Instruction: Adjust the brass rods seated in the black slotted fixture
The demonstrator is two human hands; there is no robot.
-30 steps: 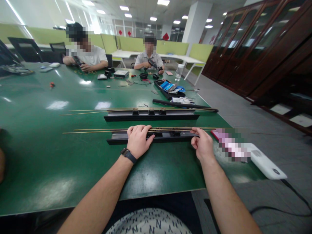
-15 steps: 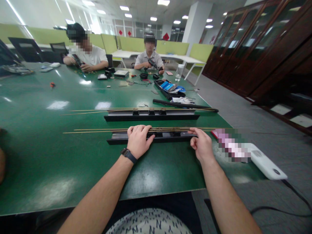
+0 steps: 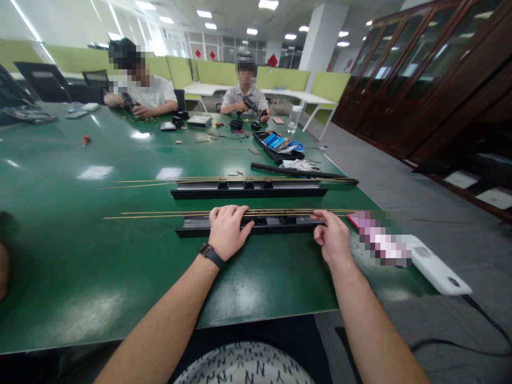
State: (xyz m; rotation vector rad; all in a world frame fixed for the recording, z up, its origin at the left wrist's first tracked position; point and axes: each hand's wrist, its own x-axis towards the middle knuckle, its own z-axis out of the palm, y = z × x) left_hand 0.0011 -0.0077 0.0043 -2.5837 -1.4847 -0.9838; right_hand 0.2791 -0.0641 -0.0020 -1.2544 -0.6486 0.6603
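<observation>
A long black rail (image 3: 272,229) with a grey metallic inside and small black fittings lies crosswise before me. Several thin golden rods (image 3: 160,215) run along its top and stick out past both ends. My left hand (image 3: 228,229), with a dark watch on the wrist, lies over the rail and rods. Its fingers bend over the far side and the thumb is spread to the right; the fingertips are hidden. Near the rail's right end, the index finger of my right hand (image 3: 332,234) stretches to the rods, touching them. Its other fingers are curled, and a gap separates index and thumb.
A second black rail (image 3: 248,193) with rods lies behind. Beyond it are a black bar (image 3: 304,173), white gloves (image 3: 300,164) and a black tray (image 3: 276,154). A white device (image 3: 436,266) with a cable lies at right. Two people sit across the green table (image 3: 132,277).
My right hand has shifted very slightly to the right along the rods. My left hand and the rails stay in place.
</observation>
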